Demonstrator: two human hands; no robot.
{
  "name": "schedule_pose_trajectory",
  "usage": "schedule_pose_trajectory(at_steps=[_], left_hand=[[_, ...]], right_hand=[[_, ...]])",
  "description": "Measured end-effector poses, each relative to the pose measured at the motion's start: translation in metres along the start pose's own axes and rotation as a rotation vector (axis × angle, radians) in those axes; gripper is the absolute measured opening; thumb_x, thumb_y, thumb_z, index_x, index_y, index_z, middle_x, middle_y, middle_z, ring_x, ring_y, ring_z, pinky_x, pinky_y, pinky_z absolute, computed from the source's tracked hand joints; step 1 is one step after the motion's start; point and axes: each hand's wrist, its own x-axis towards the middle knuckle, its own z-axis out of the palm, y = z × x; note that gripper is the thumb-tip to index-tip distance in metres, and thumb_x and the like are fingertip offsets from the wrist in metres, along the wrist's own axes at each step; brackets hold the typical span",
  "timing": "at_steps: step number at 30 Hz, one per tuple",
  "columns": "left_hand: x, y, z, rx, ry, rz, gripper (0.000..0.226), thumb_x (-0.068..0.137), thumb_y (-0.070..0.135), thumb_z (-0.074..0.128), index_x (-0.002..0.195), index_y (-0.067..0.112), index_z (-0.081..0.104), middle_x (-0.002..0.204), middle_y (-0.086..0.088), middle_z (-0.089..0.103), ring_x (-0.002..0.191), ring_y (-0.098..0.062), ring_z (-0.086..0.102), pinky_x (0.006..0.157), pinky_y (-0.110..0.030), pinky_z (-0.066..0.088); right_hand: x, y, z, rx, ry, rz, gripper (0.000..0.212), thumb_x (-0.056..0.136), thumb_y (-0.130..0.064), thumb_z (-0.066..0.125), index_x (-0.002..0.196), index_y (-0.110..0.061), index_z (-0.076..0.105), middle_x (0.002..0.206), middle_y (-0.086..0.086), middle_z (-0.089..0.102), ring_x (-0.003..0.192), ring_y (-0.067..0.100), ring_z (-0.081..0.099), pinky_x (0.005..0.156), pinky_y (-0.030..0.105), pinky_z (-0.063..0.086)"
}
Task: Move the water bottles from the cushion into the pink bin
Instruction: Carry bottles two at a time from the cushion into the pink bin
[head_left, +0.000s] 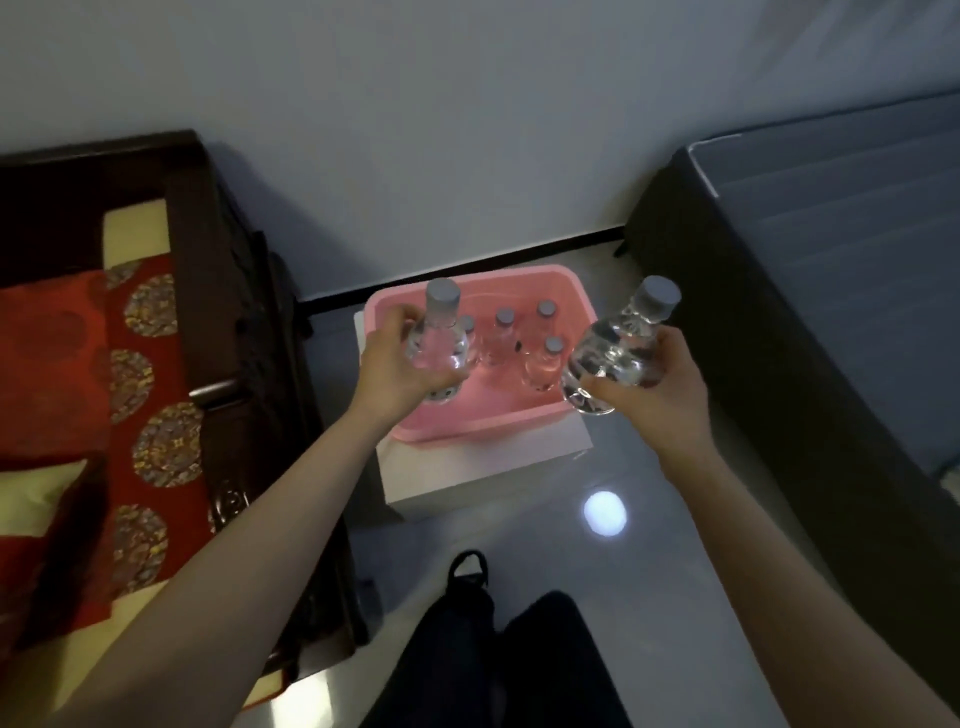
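Observation:
A pink bin (483, 422) stands on a white box on the floor ahead of me. Several clear water bottles with grey caps (503, 338) stand upright inside it. My left hand (392, 371) grips one clear water bottle (439, 338) upright above the bin's left side. Held over the bin's right front corner, a second bottle (621, 345) tilts to the right in the grip of my right hand (657, 387). The red patterned cushion (140, 395) lies on the wooden seat at my left; no bottle shows on it.
The dark wooden seat frame (244, 322) stands close to the bin's left. A dark grey bed or sofa (810, 312) fills the right. The white box (467, 467) under the bin sits against the wall. My legs and a shoe (467, 571) are below on the glossy floor.

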Motion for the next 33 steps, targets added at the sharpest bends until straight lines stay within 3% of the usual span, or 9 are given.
schedule_pose_trajectory(at_steps=[5,9,11,14,18,20,23,25,33], left_hand=[[0.033,-0.023,0.017,0.063,0.018,-0.049,0.074,0.054,0.029,0.090,0.115,0.019,0.049,0.111,0.005,0.052,0.101,-0.016,0.055,0.085,-0.032,0.047],[0.054,-0.044,0.037,0.075,0.120,-0.131,0.075,0.053,0.022,0.090,0.116,0.019,0.050,0.112,0.004,0.039,0.100,-0.015,0.050,0.089,-0.027,0.043],[0.068,-0.055,0.050,0.064,0.146,-0.166,0.074,0.055,0.018,0.089,0.118,0.018,0.050,0.112,0.004,0.042,0.102,-0.016,0.049,0.087,-0.026,0.042],[0.088,-0.081,0.076,0.104,0.170,-0.230,0.075,0.054,0.016,0.088,0.120,0.014,0.052,0.112,-0.003,0.050,0.102,-0.016,0.047,0.083,-0.025,0.038],[0.110,-0.115,0.098,0.149,0.215,-0.340,0.073,0.055,0.015,0.087,0.120,0.012,0.053,0.114,-0.010,0.055,0.105,-0.023,0.048,0.083,-0.023,0.035],[0.119,-0.132,0.109,0.187,0.231,-0.359,0.072,0.056,0.018,0.085,0.121,0.014,0.053,0.116,-0.009,0.056,0.107,-0.024,0.048,0.081,-0.018,0.031],[0.130,-0.151,0.120,0.203,0.272,-0.421,0.069,0.059,0.019,0.084,0.120,0.015,0.052,0.116,-0.010,0.055,0.109,-0.027,0.048,0.079,-0.016,0.027],[0.134,-0.161,0.126,0.198,0.300,-0.442,0.063,0.061,0.022,0.084,0.116,0.017,0.053,0.114,-0.009,0.057,0.108,-0.027,0.049,0.079,-0.019,0.029],[0.147,-0.179,0.134,0.087,0.346,-0.497,0.064,0.061,0.002,0.080,0.117,0.013,0.051,0.119,-0.015,0.053,0.105,-0.025,0.054,0.083,-0.010,0.030]], right_hand=[[0.056,0.018,0.026,0.025,-0.119,0.021,0.063,0.062,-0.009,0.085,0.113,-0.023,0.051,0.096,-0.019,0.059,0.077,-0.017,0.058,0.061,0.004,0.045],[0.092,0.047,0.059,-0.021,-0.188,0.055,0.064,0.054,-0.032,0.088,0.107,-0.038,0.053,0.102,-0.014,0.067,0.093,0.005,0.066,0.078,0.027,0.053],[0.113,0.061,0.079,-0.063,-0.223,0.076,0.066,0.054,-0.038,0.087,0.110,-0.034,0.053,0.102,-0.013,0.069,0.093,0.005,0.066,0.079,0.026,0.053],[0.147,0.093,0.107,-0.180,-0.325,0.063,0.059,0.059,-0.030,0.086,0.109,-0.022,0.055,0.093,-0.015,0.068,0.082,-0.007,0.064,0.065,0.007,0.044],[0.180,0.130,0.140,-0.317,-0.439,0.020,0.081,0.052,-0.021,0.085,0.124,-0.017,0.046,0.103,-0.007,0.063,0.092,0.014,0.063,0.074,0.026,0.048],[0.192,0.145,0.155,-0.317,-0.478,0.001,0.090,0.048,-0.006,0.079,0.130,-0.015,0.041,0.101,-0.003,0.063,0.092,0.020,0.063,0.071,0.026,0.046],[0.202,0.164,0.168,-0.392,-0.487,0.031,0.086,0.050,0.001,0.076,0.128,-0.009,0.040,0.100,0.002,0.058,0.089,0.024,0.058,0.063,0.020,0.034],[0.206,0.176,0.175,-0.414,-0.506,0.056,0.085,0.051,0.003,0.074,0.128,-0.003,0.039,0.106,0.008,0.055,0.094,0.027,0.056,0.066,0.019,0.032],[0.199,0.198,0.185,-0.353,-0.468,0.091,0.066,0.053,0.012,0.066,0.109,-0.017,0.045,0.100,-0.001,0.059,0.095,0.027,0.058,0.074,0.034,0.049]])
